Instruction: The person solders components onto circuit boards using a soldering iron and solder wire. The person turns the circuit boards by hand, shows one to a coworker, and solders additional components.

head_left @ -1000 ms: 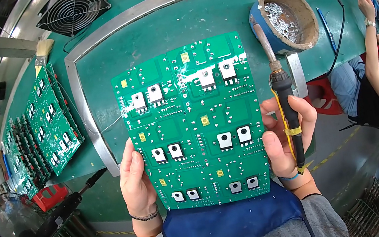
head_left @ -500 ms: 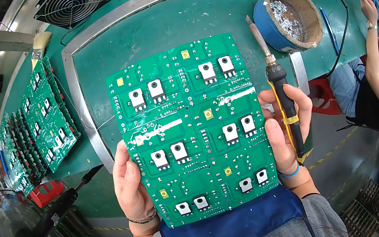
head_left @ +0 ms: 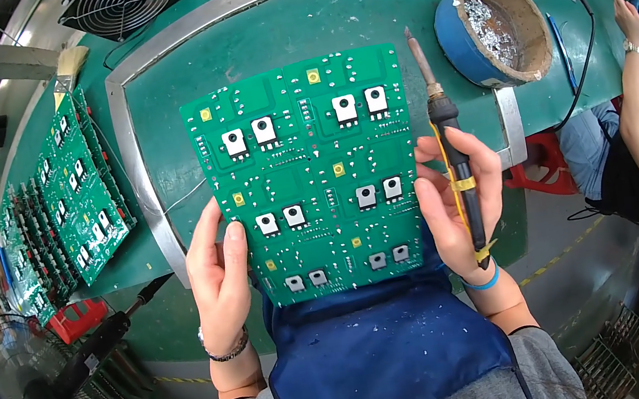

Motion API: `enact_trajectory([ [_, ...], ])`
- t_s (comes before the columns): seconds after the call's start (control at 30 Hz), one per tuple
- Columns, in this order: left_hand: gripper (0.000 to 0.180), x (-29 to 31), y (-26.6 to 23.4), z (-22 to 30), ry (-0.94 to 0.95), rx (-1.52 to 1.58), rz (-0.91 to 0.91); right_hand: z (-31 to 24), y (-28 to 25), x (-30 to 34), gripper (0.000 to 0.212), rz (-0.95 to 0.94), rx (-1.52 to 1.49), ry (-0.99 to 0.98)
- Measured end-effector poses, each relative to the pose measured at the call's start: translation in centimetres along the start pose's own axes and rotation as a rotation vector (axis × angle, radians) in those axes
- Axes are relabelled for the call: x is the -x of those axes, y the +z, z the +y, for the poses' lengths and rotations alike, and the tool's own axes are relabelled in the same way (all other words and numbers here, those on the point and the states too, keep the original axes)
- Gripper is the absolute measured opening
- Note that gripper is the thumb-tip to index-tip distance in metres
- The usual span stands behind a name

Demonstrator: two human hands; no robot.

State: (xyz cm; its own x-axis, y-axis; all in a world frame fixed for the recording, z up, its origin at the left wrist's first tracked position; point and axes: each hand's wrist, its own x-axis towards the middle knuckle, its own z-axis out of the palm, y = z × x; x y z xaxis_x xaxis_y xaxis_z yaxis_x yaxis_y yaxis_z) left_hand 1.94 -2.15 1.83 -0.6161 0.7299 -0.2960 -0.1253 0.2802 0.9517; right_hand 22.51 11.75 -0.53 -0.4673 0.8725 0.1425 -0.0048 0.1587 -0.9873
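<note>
Between my hands is a large green circuit board (head_left: 306,173), its face turned up toward me and its near edge over the blue apron on my lap. White-topped black transistors stand in pairs across it, with small yellow squares beside them. My left hand (head_left: 218,268) grips the left edge, thumb on the face. At the right edge my right hand (head_left: 447,226) steadies the board with its thumb. The same hand holds a soldering iron (head_left: 454,150) with a black handle and yellow tape, its tip pointing away from me, apart from the board.
A blue-sided round pot (head_left: 455,43) with silvery solder scraps stands at the far right. Several similar boards (head_left: 80,202) stand in a row at left, near a brush (head_left: 71,65). A black fan (head_left: 121,4) sits at the back. Another person's arm (head_left: 631,87) shows at right.
The board has moved slightly away and its face has tilted, so the white glare on it is gone. Both hands shifted with it; the soldering iron moved a little left.
</note>
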Motion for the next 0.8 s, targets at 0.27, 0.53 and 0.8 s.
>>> enact_trajectory([
  [0.27, 0.039, -2.7, 1.1, 4.2, 0.580, -1.120, 0.160, 1.4, 0.8, -0.2, 0.053, 0.043, 0.122, -0.104],
  [0.53, 0.040, -5.3, 4.7, 3.8, 0.776, -1.026, -0.297, 1.6, 0.6, -0.5, 0.061, -0.055, 0.259, -0.132],
  [0.8, 0.044, -6.8, 4.9, 3.0, 0.900, -1.139, -0.319, 1.7, 0.8, -1.1, 0.058, 0.001, 0.230, -0.172],
])
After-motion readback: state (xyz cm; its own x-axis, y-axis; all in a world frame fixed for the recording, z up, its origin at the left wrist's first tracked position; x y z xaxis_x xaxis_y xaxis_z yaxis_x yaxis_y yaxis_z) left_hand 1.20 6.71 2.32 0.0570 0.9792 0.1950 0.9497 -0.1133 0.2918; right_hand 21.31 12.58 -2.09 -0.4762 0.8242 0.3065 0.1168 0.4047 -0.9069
